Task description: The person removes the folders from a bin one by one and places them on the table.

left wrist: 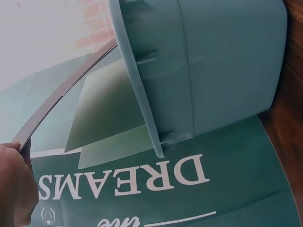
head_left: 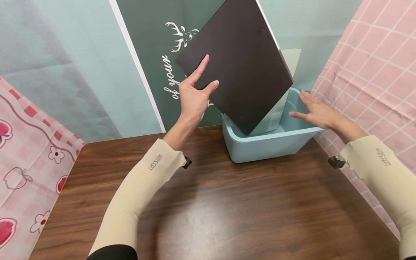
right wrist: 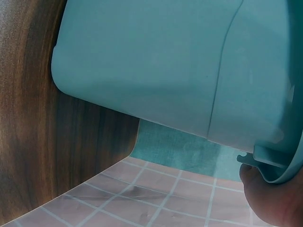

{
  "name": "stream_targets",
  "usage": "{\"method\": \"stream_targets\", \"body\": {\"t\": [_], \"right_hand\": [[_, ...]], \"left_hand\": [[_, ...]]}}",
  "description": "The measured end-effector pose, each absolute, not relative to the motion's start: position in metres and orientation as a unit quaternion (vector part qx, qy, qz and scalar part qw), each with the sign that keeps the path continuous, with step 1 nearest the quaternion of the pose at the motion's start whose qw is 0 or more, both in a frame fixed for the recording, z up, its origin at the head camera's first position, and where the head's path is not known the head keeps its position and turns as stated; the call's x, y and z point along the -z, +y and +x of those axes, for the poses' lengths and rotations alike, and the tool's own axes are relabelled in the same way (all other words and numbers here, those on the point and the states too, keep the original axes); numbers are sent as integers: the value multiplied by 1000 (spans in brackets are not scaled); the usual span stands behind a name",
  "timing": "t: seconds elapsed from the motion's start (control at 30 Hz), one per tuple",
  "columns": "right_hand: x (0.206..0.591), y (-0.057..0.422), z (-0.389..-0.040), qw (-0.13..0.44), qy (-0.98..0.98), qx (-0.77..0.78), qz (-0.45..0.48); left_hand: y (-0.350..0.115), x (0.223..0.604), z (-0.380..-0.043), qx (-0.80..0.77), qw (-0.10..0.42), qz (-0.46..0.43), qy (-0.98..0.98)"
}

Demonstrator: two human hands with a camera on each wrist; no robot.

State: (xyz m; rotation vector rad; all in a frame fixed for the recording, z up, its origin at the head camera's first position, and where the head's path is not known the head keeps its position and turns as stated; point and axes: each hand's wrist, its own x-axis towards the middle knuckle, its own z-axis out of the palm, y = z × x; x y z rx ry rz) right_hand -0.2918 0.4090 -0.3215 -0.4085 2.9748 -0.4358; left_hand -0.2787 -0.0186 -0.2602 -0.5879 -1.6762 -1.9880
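Note:
My left hand holds a large dark, flat rectangular panel by its left edge, with thumb and index finger spread over its face. Small round studs run along one side. The panel is tilted, and its lower corner dips inside the rim of a light blue plastic bin. Edge-on in the left wrist view, the panel is thin. At the bin's right side my right hand grips the rim, thumb on the inner side. The right wrist view shows part of that hand over the rim's outside.
A pale translucent sheet stands upright in the bin, behind the panel. The bin sits on a brown wooden table near its back edge. Behind hangs a green and pale blue cloth; pink patterned cloths flank both sides, the checked one at right.

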Motion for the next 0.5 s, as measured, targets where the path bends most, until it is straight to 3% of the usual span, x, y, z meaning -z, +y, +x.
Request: {"method": "stream_targets", "body": {"t": [0.5], "right_hand": [[319,405,-292,70,980,135,-128]], "left_hand": [[-52,244,-267,735,252,-199,-597]]}}
